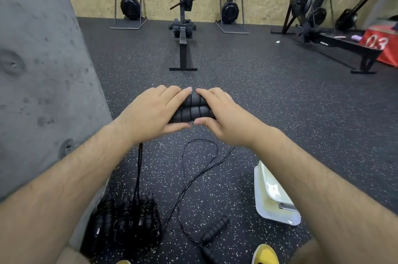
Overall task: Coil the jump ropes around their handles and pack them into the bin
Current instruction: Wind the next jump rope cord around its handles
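Forearms stretched forward; I see left hand (148, 113) and right hand (225, 118) both curled round paired handles (193, 109), thumbs beneath, fingers on top. Rope (140, 169) hangs from left hand toward bin (103, 220) below.

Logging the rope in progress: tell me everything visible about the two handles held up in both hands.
The two handles are black, ribbed, foam-looking grips, held side by side and level above the speckled floor. The left hand and right hand grip opposite ends, thumbs beneath. Black cord hangs down below the left wrist.
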The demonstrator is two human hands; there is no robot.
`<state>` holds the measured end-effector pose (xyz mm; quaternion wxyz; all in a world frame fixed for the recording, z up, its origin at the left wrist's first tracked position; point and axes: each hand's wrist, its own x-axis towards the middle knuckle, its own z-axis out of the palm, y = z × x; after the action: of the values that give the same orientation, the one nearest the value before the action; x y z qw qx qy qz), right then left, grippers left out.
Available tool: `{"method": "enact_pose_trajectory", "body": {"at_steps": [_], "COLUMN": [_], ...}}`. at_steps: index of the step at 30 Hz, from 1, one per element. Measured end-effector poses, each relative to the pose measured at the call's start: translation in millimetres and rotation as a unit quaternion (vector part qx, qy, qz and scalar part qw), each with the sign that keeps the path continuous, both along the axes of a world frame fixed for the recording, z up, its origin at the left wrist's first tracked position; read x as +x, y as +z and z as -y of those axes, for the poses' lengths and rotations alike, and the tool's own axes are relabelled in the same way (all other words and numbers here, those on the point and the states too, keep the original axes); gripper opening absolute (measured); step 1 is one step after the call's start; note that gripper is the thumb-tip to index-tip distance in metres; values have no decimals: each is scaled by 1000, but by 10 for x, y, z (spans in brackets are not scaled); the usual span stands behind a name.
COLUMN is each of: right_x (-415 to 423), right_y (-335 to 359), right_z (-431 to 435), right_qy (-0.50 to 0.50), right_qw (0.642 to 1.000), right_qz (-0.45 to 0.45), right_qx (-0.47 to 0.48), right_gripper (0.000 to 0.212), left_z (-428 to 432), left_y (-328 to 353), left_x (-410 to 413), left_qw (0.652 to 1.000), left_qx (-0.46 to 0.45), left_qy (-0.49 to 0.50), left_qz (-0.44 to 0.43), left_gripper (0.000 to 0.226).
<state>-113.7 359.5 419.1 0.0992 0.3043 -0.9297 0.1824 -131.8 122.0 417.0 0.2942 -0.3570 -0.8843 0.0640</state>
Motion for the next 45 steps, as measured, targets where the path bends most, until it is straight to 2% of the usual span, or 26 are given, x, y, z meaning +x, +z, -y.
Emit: {"method": "enact_pose_trajectory", "body": {"at_steps": [3,6,14,18,20,22,26,32,35,38,42,43,45], "right_x": [36,66,86,20,-20,-14,85,108,125,55,-72,-92,-124], "right_y": [-23,-25,-21,-109,-263,-426,-539,-613,-577,-530,-317,-259,-201], "right_z": [6,10,127,160,259,470,1162,1728,1712,1518,1011,874,634], "right_qy": [11,10,21,-15,-35,-10,66,108,103,74,37,29,11], "right_qw": [1000,997,997,975,970,969,944,914,910,938,957,964,975], "right_qz": [0,15,-32,108,154,191,250,304,316,271,234,220,197], "right_qx": [-27,-79,-64,-196,-186,-155,-205,-244,-248,-204,-170,-146,-100], "right_gripper": [76,90,90,125,112,96,78,24,22,25,12,18,17], "left_z": [25,72,250,341,363,353,317,482,670,862,989,985,951], "left_y": [-16,-2,17,28,80,142,216,278,277,261,108,55,-56], "left_x": [12,38,119,170,208,244,300,398,425,405,352,346,335], "left_qw": [1000,1000,999,1000,999,998,996,993,993,993,998,999,999], "left_qx": [-6,-13,-16,15,45,68,90,112,119,116,38,22,-7], "left_qy": [-4,-6,-26,-7,0,-5,-19,-25,-14,-19,-38,-38,-33], "left_qz": [-7,-23,-23,-20,-14,-9,-4,-6,11,25,20,24,33], "left_gripper": [83,81,82,74,73,72,71,72,72,71,69,68,67]}}
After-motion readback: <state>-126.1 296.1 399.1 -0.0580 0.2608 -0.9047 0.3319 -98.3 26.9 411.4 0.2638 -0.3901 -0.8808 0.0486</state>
